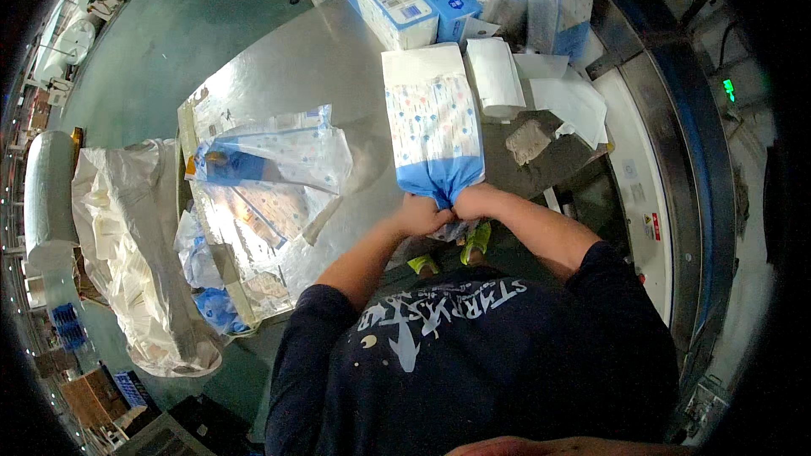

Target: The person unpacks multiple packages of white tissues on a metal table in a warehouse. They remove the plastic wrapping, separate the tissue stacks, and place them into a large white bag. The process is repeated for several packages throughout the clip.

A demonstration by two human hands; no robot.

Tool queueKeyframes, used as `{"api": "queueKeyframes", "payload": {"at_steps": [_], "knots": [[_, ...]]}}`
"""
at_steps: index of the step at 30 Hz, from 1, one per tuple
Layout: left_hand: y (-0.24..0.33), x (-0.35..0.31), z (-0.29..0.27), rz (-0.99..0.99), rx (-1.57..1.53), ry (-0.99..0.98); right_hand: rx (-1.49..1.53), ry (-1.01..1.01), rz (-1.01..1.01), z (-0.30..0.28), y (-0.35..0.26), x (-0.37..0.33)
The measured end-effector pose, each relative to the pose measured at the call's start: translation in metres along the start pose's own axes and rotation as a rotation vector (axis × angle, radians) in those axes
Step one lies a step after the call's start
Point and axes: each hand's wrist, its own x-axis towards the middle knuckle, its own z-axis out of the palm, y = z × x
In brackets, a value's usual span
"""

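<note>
A soft plastic package, white with small coloured dots and a blue band at its near end, lies lengthwise on the metal table in front of me. Its far end is plain white. At the near end the film is bunched together. My left hand is closed on the left side of this gathered film. Close beside it, my right hand grips the right side, with its fingertips partly hidden. Just right of the package rests a folded white pad.
Several filled blue-and-white packages stand at the table's far edge. Loose printed plastic bags lie on the metal table at left. White sheets and a crumpled piece sit at right. A large whitish sack stands beyond the left edge.
</note>
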Motion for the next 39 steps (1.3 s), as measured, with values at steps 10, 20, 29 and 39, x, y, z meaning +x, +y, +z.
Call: {"api": "queueKeyframes", "payload": {"at_steps": [10,20,29,39], "knots": [[-0.008,-0.037,-0.022,-0.684,-1.112,-0.08,1.944,0.323,-0.077,0.044,0.048,-0.036],[0.002,0.01,0.019,-0.297,-0.41,0.102,1.813,0.626,0.079,0.054,0.024,0.036],[0.013,0.039,0.014,-0.202,0.081,-0.328,1.515,0.339,0.302,0.068,0.015,0.04],[0.046,-0.01,0.003,-0.793,-1.449,0.215,0.271,0.244,0.107,0.054,0.046,0.017]]}}
